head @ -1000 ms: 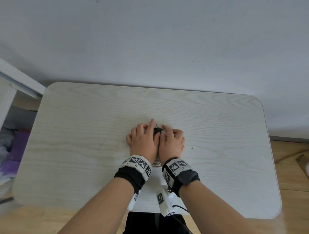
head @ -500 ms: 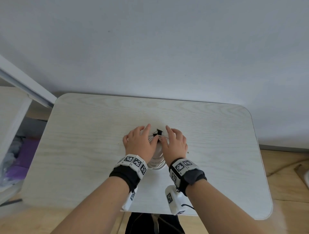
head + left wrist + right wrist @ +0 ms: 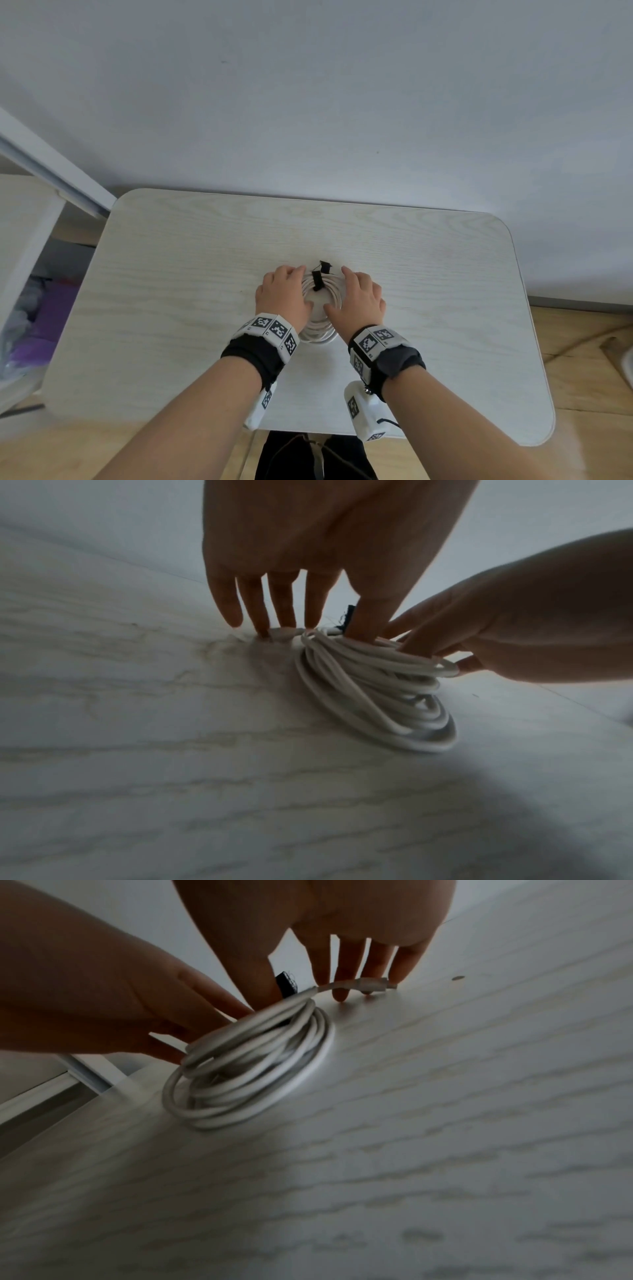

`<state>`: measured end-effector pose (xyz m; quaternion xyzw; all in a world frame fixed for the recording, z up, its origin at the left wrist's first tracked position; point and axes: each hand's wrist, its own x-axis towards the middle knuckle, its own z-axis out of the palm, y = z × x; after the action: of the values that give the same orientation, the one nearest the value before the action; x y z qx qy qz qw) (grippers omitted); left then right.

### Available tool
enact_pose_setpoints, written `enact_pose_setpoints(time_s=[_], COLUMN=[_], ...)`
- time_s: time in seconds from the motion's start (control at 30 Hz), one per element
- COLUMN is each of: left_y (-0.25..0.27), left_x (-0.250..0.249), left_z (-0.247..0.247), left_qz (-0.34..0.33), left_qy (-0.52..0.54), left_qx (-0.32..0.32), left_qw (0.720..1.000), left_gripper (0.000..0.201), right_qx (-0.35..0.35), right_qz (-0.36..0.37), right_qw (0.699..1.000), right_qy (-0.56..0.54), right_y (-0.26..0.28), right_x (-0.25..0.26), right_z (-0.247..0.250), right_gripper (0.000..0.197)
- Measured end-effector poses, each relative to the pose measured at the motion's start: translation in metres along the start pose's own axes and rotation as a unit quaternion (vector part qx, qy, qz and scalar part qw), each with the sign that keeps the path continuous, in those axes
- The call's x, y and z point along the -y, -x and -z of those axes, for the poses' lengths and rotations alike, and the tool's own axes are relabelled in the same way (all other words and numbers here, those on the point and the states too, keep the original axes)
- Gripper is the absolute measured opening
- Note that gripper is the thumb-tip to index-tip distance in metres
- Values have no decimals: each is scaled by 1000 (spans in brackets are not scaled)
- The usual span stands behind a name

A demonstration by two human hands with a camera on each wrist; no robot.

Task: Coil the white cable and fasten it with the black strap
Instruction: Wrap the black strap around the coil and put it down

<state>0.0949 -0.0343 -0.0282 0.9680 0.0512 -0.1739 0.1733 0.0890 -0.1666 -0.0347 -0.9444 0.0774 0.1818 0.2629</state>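
Observation:
The white cable (image 3: 322, 320) lies coiled on the pale wooden table (image 3: 171, 291), near its middle. A black strap (image 3: 317, 281) wraps the coil's far side, its free tail sticking up behind. My left hand (image 3: 282, 294) rests against the coil's left side and my right hand (image 3: 361, 296) against its right, fingers straight and pointing down to the table. In the left wrist view the thumb touches the coil (image 3: 377, 696) beside the strap (image 3: 347, 618). In the right wrist view a loose cable end (image 3: 369, 984) with a connector runs under my right fingers, past the strap (image 3: 286, 985) and coil (image 3: 253, 1064).
A white shelf unit (image 3: 27, 222) stands off the table's left edge, with purple and grey things (image 3: 51, 308) below it. A plain wall rises behind the table. Wooden floor (image 3: 582, 359) shows to the right.
My hands, pressed together with curled fingers over the strap, have drawn apart and straightened. The coil and fastened strap now show between them.

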Motion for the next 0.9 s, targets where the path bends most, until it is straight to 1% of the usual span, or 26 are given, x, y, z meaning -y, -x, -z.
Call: enact_pose_setpoints(time_s=[0.07, 0.13, 0.27, 0.37, 0.43, 0.5, 0.57, 0.63, 0.7, 0.73, 0.8, 0.87, 0.9], left_y=[-3, -7, -14, -14, -11, -9, -8, -6, -2, 0, 5, 10, 12], left_x=[-2, -6, -10, -11, -13, -15, -18, -20, -21, -22, -25, -30, -33], left_z=[-2, -6, -12, -14, -13, -8, 1, 16, 32, 39, 54, 67, 73], left_qz=[-3, 3, 31, 19, -1, -19, -35, -51, -62, -61, -61, -59, -56], left_qy=[-7, 0, 14, 21, 41, 80, 134, 196, 256, 293, 361, 425, 461], left_qx=[0, 7, 26, 40, 46, 40, 29, 35, 51, 58, 68, 77, 88], left_qw=[1000, 1000, 999, 999, 998, 996, 990, 979, 963, 952, 928, 900, 881], left_gripper=[58, 47, 27, 22, 22, 20, 16, 11, 8, 7, 5, 8, 11], right_qx=[14, 23, 17, 21, 3, -11, -6, -4, -16, -20, -25, -31, -33], right_qz=[-6, -8, -17, -36, -47, -35, -16, -1, 20, 28, 42, 56, 63], right_qw=[1000, 999, 1000, 999, 999, 998, 987, 972, 963, 958, 951, 947, 944], right_qy=[22, 30, -7, -3, -5, -55, -159, -233, -269, -284, -305, -314, -321], right_y=[-4, -7, -13, -16, -15, -14, -11, -7, -4, -3, -1, 1, 2], right_x=[2, 4, 7, 9, 10, 9, 11, 16, 22, 25, 30, 35, 37], right_z=[-1, -3, -6, -5, -3, 1, 9, 19, 31, 37, 50, 63, 70], right_gripper=[71, 62, 39, 31, 27, 22, 15, 10, 7, 6, 13, 20, 21])
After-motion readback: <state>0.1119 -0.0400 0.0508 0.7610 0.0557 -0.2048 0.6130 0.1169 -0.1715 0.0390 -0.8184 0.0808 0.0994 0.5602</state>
